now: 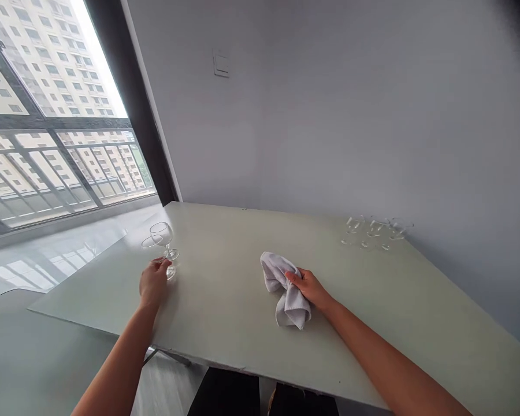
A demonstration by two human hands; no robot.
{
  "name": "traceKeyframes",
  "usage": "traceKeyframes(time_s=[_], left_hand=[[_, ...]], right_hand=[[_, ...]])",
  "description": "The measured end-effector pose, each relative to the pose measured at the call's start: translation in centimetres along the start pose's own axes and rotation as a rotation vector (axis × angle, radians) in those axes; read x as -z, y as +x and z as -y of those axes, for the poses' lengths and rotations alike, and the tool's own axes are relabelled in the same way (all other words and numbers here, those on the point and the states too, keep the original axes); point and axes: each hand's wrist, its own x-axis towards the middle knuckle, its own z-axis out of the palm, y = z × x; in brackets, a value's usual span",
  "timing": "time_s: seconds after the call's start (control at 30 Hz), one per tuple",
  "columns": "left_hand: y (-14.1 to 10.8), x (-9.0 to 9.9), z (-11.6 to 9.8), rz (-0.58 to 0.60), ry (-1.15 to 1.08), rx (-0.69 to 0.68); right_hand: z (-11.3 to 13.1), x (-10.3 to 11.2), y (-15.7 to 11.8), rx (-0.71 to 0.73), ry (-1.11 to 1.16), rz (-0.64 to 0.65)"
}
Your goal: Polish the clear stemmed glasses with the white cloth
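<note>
My left hand point(155, 279) is closed around a stemmed glass point(170, 271) at the left of the table; its rim shows above my fingers and its foot to their right. Just behind it stands a second stemmed glass point(162, 234). Over the middle of the table, my right hand point(308, 286) grips a crumpled white cloth point(286, 289), with the thumb on top and part of the cloth hanging down. The two hands are well apart.
Several stemmed glasses point(374, 228) stand at the back right of the pale table point(225, 260), near the wall. A grey chair or surface point(21, 346) is at the lower left. Beyond the left edge is a large window point(56, 115).
</note>
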Motion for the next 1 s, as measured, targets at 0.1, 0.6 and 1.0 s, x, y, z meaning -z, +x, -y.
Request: traceKeyframes(time_s=[0.1,0.6,1.0], left_hand=[[-2.6,-1.4,-2.7,0.109,-0.160,-0.071],[-17.5,-12.7,-16.2,1.214,-0.726,0.101],[-17.4,-13.0,-13.8,0.814,0.184,-1.021]], right_hand=[[-0.4,0.1,0.4,-0.054,0.129,-0.127],[2.5,1.6,-1.8,0.929,-0.807,-0.400],[2.7,0.8,-1.3,0.899,-0.905,-0.302]])
